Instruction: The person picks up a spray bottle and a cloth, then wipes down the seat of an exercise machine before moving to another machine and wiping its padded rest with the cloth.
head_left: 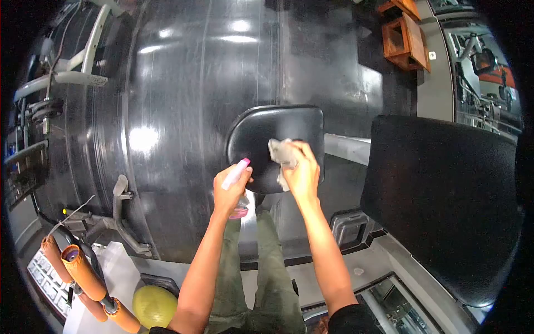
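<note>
Below me is a black padded seat (258,133) with a rounded left side. My left hand (229,192) is wrapped round a spray bottle (236,172) with a pink nozzle tip, near the seat's lower left edge; a pink part of the bottle shows beneath the hand. My right hand (303,172) grips a crumpled grey cloth (283,154) over the right half of the seat. Part of the cloth hangs below the fingers. Whether it touches the seat is hard to tell.
A large black backrest pad (445,206) stands at the right, joined by a pale metal bar (347,148). Wooden boxes (406,42) sit at the upper right. Metal frames (89,55), orange-brown rollers (83,273) and a green ball (156,306) are at the left.
</note>
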Motion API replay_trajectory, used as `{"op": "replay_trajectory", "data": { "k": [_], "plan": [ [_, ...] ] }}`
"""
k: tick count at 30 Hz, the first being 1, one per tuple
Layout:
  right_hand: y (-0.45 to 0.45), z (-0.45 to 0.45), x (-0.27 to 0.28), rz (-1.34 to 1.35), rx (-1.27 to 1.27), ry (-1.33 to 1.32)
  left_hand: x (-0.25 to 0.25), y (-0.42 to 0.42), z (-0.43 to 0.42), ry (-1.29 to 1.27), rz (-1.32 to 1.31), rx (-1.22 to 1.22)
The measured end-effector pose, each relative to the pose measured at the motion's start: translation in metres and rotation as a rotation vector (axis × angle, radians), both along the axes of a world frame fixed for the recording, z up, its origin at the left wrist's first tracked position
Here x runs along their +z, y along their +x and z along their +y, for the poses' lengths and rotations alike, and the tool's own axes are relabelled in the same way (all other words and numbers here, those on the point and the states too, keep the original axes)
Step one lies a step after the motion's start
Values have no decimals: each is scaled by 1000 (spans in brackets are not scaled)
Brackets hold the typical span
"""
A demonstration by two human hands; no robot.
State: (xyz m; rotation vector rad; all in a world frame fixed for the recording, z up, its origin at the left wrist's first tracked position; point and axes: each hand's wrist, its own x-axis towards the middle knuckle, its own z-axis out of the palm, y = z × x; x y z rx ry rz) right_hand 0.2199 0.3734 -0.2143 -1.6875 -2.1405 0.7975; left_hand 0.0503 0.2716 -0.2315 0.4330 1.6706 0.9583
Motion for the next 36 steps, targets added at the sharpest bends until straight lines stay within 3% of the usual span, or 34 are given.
{"op": "replay_trajectory", "data": {
  "k": [1, 3, 7, 12, 22, 28, 36],
  "plan": [
    [9, -11, 6, 16, 24, -38, 5, 3, 11, 3, 2, -6],
    [33, -35, 7, 36, 43, -71, 13, 9, 31, -30, -341, 80],
    [50, -31, 5, 27, 17, -53, -18, 37, 45, -9, -435, 143],
    [23, 27, -13, 42, -140, 41, -22, 40, 47, -40, -396, 159],
    [69, -22, 3, -22, -73, -82, -20, 36, 58, -118, -378, 158],
    [47, 48, -22, 54, -227, 29, -17, 37, 64, -163, -357, 229],
    [80, -26, -18, 131, -321, 1, -16, 36, 63, -207, -337, 214]
  ]
}}
